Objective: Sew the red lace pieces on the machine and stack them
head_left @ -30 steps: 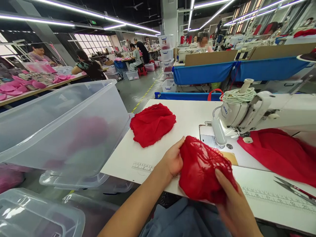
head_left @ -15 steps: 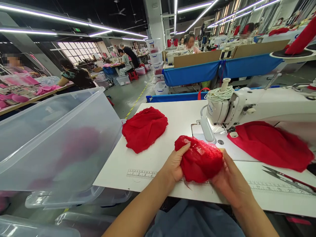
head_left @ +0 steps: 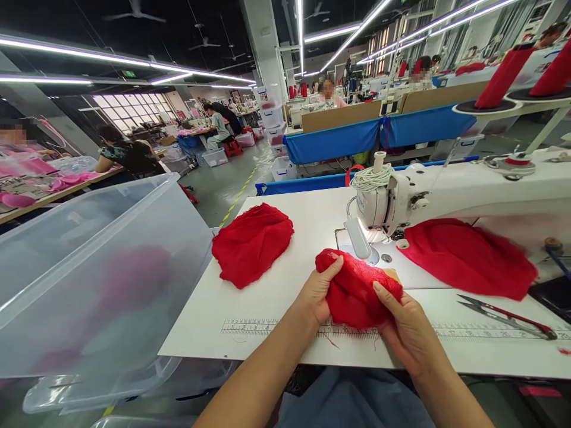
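Between my two hands is a piece of red fabric (head_left: 357,297) with a lacy upper edge, held just above the front of the white sewing table. My left hand (head_left: 319,291) grips its left side, thumb on top. On the right side my right hand (head_left: 404,321) pinches it, thumb over the front and fingers behind. Right behind the cloth stands the white sewing machine (head_left: 428,193), its lamp shining on the fabric. More red fabric (head_left: 464,255) lies under the machine arm. A separate red fabric heap (head_left: 254,244) rests on the table's left part.
Thread snips (head_left: 508,315) lie at the table's right front, near a printed ruler (head_left: 250,328). A large translucent plastic bin (head_left: 134,267) stands against the left side. Red thread cones (head_left: 504,77) sit on a stand at right. Several people work farther back.
My right thumb has come over onto the front of the red fabric. The view has shifted slightly, bringing more of the table's right side into sight.
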